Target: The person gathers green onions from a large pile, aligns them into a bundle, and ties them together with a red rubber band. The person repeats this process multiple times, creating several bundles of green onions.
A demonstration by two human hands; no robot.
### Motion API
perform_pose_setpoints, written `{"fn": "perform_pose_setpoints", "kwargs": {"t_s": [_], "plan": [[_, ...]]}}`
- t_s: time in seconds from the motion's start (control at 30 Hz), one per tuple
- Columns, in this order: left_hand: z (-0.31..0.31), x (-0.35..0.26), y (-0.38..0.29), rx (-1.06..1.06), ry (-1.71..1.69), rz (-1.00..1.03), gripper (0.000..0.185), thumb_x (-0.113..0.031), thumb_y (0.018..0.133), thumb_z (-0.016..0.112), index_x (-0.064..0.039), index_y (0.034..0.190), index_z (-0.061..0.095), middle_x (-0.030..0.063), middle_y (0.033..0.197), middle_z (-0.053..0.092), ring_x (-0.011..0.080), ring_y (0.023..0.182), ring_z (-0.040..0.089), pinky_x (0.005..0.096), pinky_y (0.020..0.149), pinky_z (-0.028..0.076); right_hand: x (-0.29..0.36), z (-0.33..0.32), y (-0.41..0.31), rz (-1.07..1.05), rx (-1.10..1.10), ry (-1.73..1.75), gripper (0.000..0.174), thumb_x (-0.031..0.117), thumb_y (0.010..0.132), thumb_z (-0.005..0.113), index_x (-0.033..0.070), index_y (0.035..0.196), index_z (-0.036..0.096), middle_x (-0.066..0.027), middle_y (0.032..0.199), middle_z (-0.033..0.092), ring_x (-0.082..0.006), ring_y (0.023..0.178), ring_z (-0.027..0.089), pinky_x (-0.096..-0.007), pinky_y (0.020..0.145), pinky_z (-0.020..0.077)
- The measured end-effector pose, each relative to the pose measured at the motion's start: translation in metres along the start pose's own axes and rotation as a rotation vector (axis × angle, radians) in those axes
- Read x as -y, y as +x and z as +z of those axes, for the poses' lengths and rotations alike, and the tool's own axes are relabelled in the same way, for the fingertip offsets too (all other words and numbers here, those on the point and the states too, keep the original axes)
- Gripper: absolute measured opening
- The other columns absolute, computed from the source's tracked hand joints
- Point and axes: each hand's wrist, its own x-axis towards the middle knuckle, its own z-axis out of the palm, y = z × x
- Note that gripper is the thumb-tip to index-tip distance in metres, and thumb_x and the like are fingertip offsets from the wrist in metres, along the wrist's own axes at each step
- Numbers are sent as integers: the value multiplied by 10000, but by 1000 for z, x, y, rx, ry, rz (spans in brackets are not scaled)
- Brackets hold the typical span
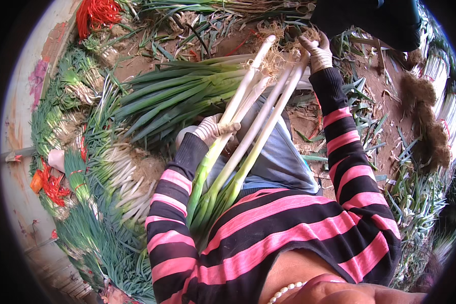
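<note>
My left hand (pixel 215 128), in a light ribbed glove, is closed around several long green onions (pixel 247 85) above my lap. Their white shafts slant up to the right, and their green leaves run down against my striped sweater. My right hand (pixel 318 50), gloved too, pinches the root end of a stalk (pixel 279 112) at the upper right; the exact finger contact is partly hidden. Pale hairy roots (pixel 271 62) hang around the upper shaft ends. Behind these stalks, a thick pile of large green onions (pixel 182 87) lies crosswise, leaves to the left.
Bundles of thinner green onions (pixel 79 212) line the left side, with loose small onions (pixel 131 182) near my left elbow. Red ties (pixel 98 17) and more red strips (pixel 55 186) lie there. Tied white-stemmed bundles (pixel 446 110) stand at right. Leaf scraps (pixel 414 212) litter the dirt floor (pixel 383 95).
</note>
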Motion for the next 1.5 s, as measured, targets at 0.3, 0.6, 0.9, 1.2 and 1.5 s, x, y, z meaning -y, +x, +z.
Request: {"fn": "perform_pose_setpoints", "kwargs": {"t_s": [0.3,0.6,0.9,1.2,1.5], "plan": [[1,16,1,-71,-96,68,753,-328,614,982,-13,1196,623,80,978,703,164,760,657,319,675,563,20,45,-88,476,-2,251,530,458,995,586,82,1366,551,-92,1194,625,-216,1106,565,-334,989,418],[-1,4,-5,-118,-140,77,605,-209,653,963,-12,1120,632,91,902,697,168,685,650,329,555,564,-50,48,-100,-79,89,-198,352,349,975,676,30,1122,701,-20,949,679,-96,831,587,-250,771,489],[20,-13,-11,-86,198,418,584,-191,833,791,3,1317,526,71,1068,654,155,861,639,305,749,545,-18,59,-93,-92,93,-229,437,221,823,821,44,1184,650,-107,991,719,-154,939,667,-318,859,547],[-23,22,16,-162,409,393,545,-208,799,847,41,1212,593,72,993,677,156,822,653,287,736,565,5,36,-81,20,340,-591,587,499,901,663,-1,1209,659,-229,1021,705,-339,937,695,-398,843,526],[-12,-32,-92,-283,311,171,613,-73,836,643,-97,1402,409,144,1129,643,205,643,672,339,560,585,-67,32,-57,123,504,-235,446,388,866,685,12,1104,712,-138,971,721,-179,819,683,-332,719,547]]}}
